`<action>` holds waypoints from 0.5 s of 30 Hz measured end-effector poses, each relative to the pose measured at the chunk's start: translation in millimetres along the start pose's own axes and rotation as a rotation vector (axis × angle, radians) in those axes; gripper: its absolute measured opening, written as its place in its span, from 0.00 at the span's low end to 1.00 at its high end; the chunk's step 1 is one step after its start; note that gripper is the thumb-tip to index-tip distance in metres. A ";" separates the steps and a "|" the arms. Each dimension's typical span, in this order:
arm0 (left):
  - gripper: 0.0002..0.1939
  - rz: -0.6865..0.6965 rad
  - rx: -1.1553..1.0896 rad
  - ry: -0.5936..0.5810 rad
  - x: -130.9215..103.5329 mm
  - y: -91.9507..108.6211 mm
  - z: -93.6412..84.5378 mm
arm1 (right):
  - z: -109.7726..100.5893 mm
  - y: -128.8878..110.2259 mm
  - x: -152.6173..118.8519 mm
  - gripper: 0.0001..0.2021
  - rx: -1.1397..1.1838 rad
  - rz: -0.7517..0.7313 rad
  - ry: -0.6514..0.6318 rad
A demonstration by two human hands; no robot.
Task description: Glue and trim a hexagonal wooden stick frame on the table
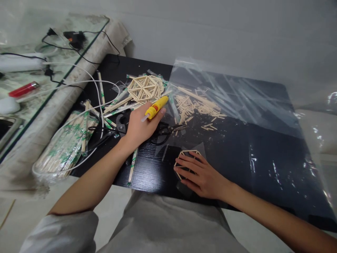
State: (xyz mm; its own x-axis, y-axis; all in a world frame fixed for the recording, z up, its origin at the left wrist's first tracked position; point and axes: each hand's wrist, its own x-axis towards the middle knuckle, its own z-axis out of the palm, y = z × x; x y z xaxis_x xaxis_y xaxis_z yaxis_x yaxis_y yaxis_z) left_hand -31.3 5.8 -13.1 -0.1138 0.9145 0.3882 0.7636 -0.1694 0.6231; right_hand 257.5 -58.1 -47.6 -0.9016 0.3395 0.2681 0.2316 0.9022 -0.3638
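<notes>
My left hand [140, 126] is wrapped around a yellow hot glue gun [159, 106], with a clear glue stick showing at its rear end. Under it on the black table lie black-handled scissors [164, 130] and cutting pliers [120, 124]. Fingers outstretched, my right hand [202, 177] lies flat over a small polygonal frame of thin wooden sticks [190, 152] near the table's front edge. The hand hides much of that frame. Beyond the glue gun, a finished-looking lattice of sticks [144, 88] rests on wrapped chopsticks.
Cut stick pieces [195, 105] are heaped at the table's middle, beside a clear plastic sheet [237, 95]. A pack of wrapped chopsticks [63, 147] lies at left, crossed by a white cord [98, 88]. A red lighter [23, 89] sits on the glass-topped surface [76, 23].
</notes>
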 end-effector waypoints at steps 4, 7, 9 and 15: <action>0.20 -0.003 0.005 -0.012 -0.2 -1.5 1.0 | 0.8 0.1 -0.3 0.19 0.031 0.029 -0.006; 0.18 0.010 -0.006 -0.042 -0.4 -1.5 0.7 | 1.6 -0.8 -0.2 0.18 0.057 0.055 -0.003; 0.14 0.023 -0.025 -0.093 -0.5 -0.1 -0.8 | 2.5 -1.4 0.0 0.18 0.079 0.070 0.009; 0.10 0.149 0.063 -0.287 0.2 8.5 -18.7 | 1.9 -1.8 2.3 0.18 0.117 0.092 0.034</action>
State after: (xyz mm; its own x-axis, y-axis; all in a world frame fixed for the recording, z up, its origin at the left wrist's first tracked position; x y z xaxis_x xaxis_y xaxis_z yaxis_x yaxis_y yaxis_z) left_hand -36.8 -2.4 4.9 0.1789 0.9492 0.2589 0.7972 -0.2941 0.5273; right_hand 254.3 -59.5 -48.1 -0.8654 0.4295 0.2582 0.2664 0.8306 -0.4890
